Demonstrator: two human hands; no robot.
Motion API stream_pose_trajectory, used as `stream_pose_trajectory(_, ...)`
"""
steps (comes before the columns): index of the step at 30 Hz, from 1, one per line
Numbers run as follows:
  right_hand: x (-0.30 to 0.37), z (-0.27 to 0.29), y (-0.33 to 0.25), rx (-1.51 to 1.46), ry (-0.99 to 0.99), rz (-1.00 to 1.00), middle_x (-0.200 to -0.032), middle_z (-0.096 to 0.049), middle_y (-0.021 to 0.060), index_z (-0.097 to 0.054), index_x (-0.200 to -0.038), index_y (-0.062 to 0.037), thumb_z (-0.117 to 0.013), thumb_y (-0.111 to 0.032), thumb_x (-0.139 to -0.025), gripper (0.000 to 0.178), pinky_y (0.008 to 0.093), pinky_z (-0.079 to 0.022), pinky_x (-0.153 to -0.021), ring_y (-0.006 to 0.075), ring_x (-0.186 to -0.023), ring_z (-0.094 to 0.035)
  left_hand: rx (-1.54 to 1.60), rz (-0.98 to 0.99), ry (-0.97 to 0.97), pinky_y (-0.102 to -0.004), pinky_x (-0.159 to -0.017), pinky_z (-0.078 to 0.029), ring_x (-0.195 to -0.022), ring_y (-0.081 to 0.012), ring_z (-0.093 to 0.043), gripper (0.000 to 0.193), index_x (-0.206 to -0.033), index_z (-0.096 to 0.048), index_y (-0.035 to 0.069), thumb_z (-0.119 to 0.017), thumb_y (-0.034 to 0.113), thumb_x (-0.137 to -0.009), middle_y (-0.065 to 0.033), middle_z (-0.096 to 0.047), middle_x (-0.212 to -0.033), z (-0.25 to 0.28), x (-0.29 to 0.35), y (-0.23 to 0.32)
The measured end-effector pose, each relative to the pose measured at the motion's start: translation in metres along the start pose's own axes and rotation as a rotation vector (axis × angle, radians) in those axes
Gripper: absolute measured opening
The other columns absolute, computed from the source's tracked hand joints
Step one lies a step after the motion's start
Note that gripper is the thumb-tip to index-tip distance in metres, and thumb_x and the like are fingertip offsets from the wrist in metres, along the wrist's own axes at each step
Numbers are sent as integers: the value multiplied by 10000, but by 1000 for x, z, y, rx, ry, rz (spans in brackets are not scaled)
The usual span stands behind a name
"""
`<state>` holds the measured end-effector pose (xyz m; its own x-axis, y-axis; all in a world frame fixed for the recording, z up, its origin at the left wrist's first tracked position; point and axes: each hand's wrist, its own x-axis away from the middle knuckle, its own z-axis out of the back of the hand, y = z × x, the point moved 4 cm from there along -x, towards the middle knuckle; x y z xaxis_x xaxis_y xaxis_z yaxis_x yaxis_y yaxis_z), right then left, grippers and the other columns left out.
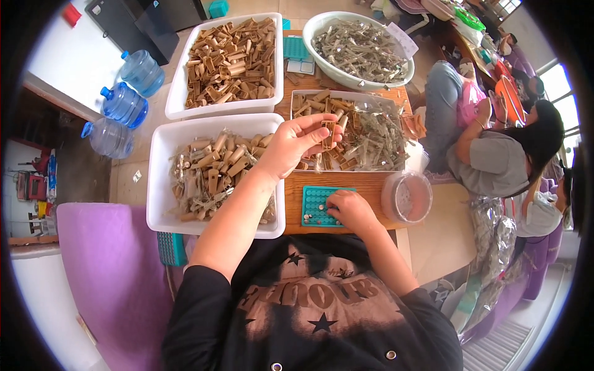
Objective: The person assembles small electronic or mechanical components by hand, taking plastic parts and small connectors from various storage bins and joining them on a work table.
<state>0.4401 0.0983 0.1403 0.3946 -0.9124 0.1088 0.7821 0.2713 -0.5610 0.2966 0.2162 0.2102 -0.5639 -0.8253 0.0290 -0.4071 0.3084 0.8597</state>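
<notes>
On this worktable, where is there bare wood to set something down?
A bare strip of table runs between the middle tray and the teal grid tray, left of the round tub. Elsewhere bins crowd it: the near white bin and far white bin.

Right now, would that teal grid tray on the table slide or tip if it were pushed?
The teal tray lies flat and thin on smooth wood, so it would probably slide, not tip. It looks light; the right hand resting on it likely steadies it. Small pieces in its holes might jump out.
</notes>
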Motion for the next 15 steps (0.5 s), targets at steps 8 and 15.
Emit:
stream_pose_trajectory(8, -2, 6, -8, -420, 175, -57, -728, -619, 139, -615, -827, -3, -651, -69, -770, 95, 324, -478, -602, 261, -649, -609, 12, 31, 29, -273, -829, -522, -955, -140, -618, 336, -1218, -523, 20, -564, 145, -909, -79, -632, -1066, 13, -3, -9)
stream_pose_trajectory(15, 3, -3, -2, -503, 100, -165, -752, -622, 132, -631, -857, -18, -649, -74, -774, 102, 320, -495, -631, 266, -674, -614, 82, 50, 35, -279, -834, -522, -966, -144, -614, 333, -1215, -525, 21, -564, 145, -909, -75, -629, -1058, 18, -3, -12)
